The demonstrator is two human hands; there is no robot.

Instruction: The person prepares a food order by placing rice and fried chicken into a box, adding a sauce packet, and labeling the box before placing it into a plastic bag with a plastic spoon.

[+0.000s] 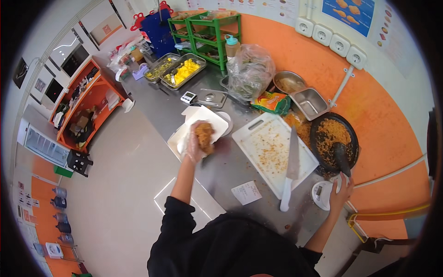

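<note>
My left hand [194,147], in a clear plastic glove, holds a piece of breaded fried chicken [205,136] above an open white takeaway box [185,130]. At the right, my bare right hand [341,192] reaches to the end of a dark stone pestle [342,159]; whether its fingers close on it cannot be told. The pestle rests in a black mortar [353,138] of orange-brown crumbly paste. Beside that hand is a white kitchen scale [321,195]. Between the hands, a large knife [292,155] lies across a crumb-strewn white cutting board [264,138].
Steel trays of yellow food [183,71] stand at the back, beside green racks [221,43]. Near the wall are a plastic bag of greens [250,74], a steel bowl [289,83] and a steel container [309,103]. A paper slip [246,193] lies by the front edge.
</note>
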